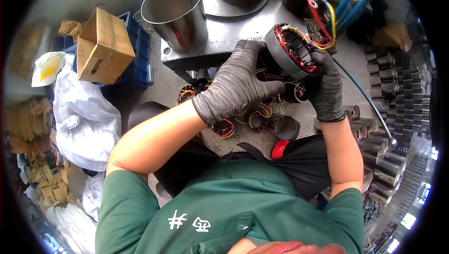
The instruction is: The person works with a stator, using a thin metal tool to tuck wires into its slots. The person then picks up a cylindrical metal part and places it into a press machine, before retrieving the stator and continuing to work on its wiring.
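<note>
Two hands: right (pixel 326 88) grips a wound ring (pixel 292 50) by the counter's (pixel 224 34) right edge; left (pixel 238 83) splays, seemingly empty; likely positioning; next move needs clear wires (pixel 333 25).

Gloved R hand (pixel 326 88) grips wired stator (pixel 280 54), L hand (pixel 236 83) spread nr it.

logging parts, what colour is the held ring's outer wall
The ring's outer wall is dark grey, best seen in the head view.

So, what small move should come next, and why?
Perhaps steady the wired ring with the left hand too: the right hand grips its lower right edge, while the left, spread close by, seems to hold nothing.
</note>
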A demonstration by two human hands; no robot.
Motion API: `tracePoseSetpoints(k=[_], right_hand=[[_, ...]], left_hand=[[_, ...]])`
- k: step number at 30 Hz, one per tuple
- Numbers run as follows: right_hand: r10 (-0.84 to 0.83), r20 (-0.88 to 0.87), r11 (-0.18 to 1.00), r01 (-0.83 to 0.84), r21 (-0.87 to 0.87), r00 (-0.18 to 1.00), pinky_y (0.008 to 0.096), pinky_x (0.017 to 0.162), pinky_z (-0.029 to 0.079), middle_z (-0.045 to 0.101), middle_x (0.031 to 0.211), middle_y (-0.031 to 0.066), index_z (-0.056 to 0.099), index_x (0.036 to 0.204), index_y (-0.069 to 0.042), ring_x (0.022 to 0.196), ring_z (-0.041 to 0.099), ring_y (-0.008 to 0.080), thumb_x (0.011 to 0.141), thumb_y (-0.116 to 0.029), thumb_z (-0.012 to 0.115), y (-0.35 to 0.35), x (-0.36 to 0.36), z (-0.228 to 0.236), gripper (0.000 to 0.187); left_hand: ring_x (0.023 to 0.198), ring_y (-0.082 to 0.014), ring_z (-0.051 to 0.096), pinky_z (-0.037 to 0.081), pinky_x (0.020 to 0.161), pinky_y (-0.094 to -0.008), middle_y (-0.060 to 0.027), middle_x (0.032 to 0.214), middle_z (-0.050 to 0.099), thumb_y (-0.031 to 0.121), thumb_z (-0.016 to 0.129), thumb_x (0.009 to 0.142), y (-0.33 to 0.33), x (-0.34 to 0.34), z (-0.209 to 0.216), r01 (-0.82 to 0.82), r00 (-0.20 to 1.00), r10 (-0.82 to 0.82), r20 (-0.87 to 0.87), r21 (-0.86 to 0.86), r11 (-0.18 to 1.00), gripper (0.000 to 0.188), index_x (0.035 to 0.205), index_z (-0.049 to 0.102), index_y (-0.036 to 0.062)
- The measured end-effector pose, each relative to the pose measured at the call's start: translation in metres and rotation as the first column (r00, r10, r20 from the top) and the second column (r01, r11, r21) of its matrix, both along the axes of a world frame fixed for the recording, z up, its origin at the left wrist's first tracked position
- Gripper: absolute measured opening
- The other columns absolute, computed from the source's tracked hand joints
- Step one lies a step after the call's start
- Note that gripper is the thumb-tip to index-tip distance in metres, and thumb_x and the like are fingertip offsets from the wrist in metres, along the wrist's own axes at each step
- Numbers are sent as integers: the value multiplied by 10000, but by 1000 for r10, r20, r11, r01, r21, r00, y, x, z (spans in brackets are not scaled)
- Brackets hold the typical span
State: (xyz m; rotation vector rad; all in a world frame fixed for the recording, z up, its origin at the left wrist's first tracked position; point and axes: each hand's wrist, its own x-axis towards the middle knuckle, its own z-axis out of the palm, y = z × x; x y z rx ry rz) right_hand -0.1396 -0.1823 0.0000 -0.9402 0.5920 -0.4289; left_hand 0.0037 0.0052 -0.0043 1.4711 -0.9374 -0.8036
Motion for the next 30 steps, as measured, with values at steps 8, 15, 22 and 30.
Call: tracePoseSetpoints(k=[8, 15, 22, 30], right_hand=[[149, -38, 988, -150, -34, 988, 333, 745, 618, 698, 926, 68, 663, 1042, -66, 840, 705, 182, 920, -242, 653, -7, -4, 2, 214], [67, -28, 959, -73, -274, 997, 352, 760, 574, 698, 1081, 88, 604, 1255, -33, 902, 691, 177, 1045, -338, 553, -1, -12, 12, 374], [-3, 251, 888, 118, -445, 968, 343, 824, 568, 721, 1155, 127, 677, 1258, -11, 951, 696, 181, 1041, -220, 531, 1, -28, 24, 335], [124, 284, 837, 54, -545, 951, 364, 924, 593, 746, 1077, 160, 666, 1233, 41, 1007, 720, 219, 1018, -137, 573, 24, -26, 30, 294]], left_hand=[[1217, -368, 611, 567, 974, -427, -222, 1348, 516, 27, 838, 747, -2, 17, 11, 118, 716, 48, 697, -188, 975, 775, 1433, 477, 44], [993, -151, 641, 561, 892, -331, -74, 1097, 671, 12, 783, 789, 3, 7, -8, -79, 997, 80, -1, -183, 980, 421, 1171, 606, -4], [875, -159, 684, 568, 819, -313, -64, 995, 711, 70, 714, 844, 9, 11, 26, -256, 719, 99, -688, -129, 958, 331, 1163, 654, 7], [903, -241, 706, 588, 856, -414, -102, 957, 701, 144, 693, 868, 13, 16, 13, -245, 679, 44, -733, -170, 955, 213, 1032, 658, 11]])
